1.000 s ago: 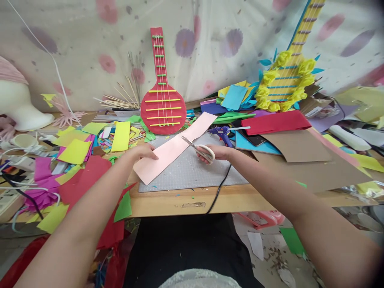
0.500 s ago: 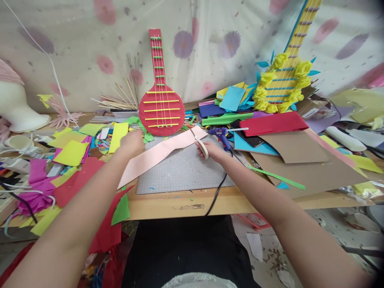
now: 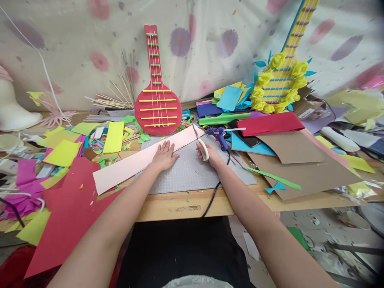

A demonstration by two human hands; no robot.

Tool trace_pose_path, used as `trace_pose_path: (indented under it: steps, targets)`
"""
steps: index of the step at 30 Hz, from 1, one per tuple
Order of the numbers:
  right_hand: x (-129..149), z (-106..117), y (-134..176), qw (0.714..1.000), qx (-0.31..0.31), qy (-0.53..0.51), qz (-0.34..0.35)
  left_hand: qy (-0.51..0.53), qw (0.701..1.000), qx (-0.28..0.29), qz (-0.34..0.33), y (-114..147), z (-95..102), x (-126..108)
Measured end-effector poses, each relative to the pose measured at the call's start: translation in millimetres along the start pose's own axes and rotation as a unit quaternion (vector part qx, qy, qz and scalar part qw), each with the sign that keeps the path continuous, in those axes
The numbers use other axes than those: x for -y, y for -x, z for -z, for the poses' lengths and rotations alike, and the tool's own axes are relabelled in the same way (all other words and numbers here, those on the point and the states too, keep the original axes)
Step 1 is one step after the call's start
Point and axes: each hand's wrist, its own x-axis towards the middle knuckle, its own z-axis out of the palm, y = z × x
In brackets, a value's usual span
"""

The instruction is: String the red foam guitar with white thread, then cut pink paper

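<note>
A long pale pink paper strip (image 3: 129,166) lies slantwise across the grey cutting mat (image 3: 192,174), its lower left end reaching past the mat. My left hand (image 3: 165,155) rests flat on the strip's middle, fingers spread. In my right hand (image 3: 210,154) are white-handled scissors (image 3: 203,149), gripped by the handle; their blades point up and left over the strip's right end. I cannot tell whether the blades touch the paper. Just right of the scissors lies a blue glue gun (image 3: 220,137) with a clear stick in its back.
A red paper banjo-like instrument (image 3: 158,108) leans at the back; a yellow flowered one (image 3: 279,86) stands right. Brown cardboard (image 3: 306,176), folded red paper (image 3: 271,124) and a phone (image 3: 251,141) lie right. Red sheets (image 3: 72,200) and yellow scraps (image 3: 64,153) crowd the left. A black cord (image 3: 214,194) crosses the front edge.
My left hand has come from the strip's far edge onto its middle and opened flat. The strip now lies flatter. My right hand still holds the scissors at its right end.
</note>
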Motion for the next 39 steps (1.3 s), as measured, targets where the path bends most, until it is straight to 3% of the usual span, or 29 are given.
trace_pose_path:
  steps: [10,14,16,19,21,22,25,29,35,39]
  targets:
    - [-0.3,3.8,-0.9,1.000,0.018,-0.001,-0.004,0.019,0.997,0.072,-0.014,-2.6,11.1,-0.1]
    - [-1.9,5.2,-1.9,1.000,0.030,-0.004,0.009,0.084,0.993,0.082,-0.021,-5.2,16.5,3.8]
    - [-3.2,6.1,-2.9,0.999,0.032,-0.006,0.010,0.165,0.985,0.049,-0.012,-5.6,21.2,9.4]
    - [-4.0,6.8,-3.7,0.999,0.031,-0.009,0.000,0.268,0.959,-0.081,0.039,-5.7,32.2,25.2]
    - [-3.1,6.7,-3.2,0.999,0.033,-0.012,-0.005,0.260,0.948,-0.156,0.093,-6.3,41.1,39.6]
    - [-2.4,6.6,-2.7,0.999,0.035,-0.014,-0.006,0.236,0.950,-0.166,0.118,-6.9,45.3,47.0]
    - [0.2,5.9,-0.7,0.999,0.038,-0.019,-0.008,0.141,0.967,-0.114,0.178,-10.1,54.2,66.5]
    - [1.2,5.9,-0.2,0.999,0.035,-0.014,-0.004,0.052,0.981,-0.018,0.187,-17.1,57.7,75.7]
    - [-0.8,5.6,-0.9,0.999,0.034,-0.010,-0.003,0.066,0.981,0.050,0.176,-27.4,70.1,57.4]
    - [-1.5,5.7,-0.4,1.000,0.031,-0.007,0.001,0.141,0.973,0.030,0.180,-28.4,77.7,52.0]
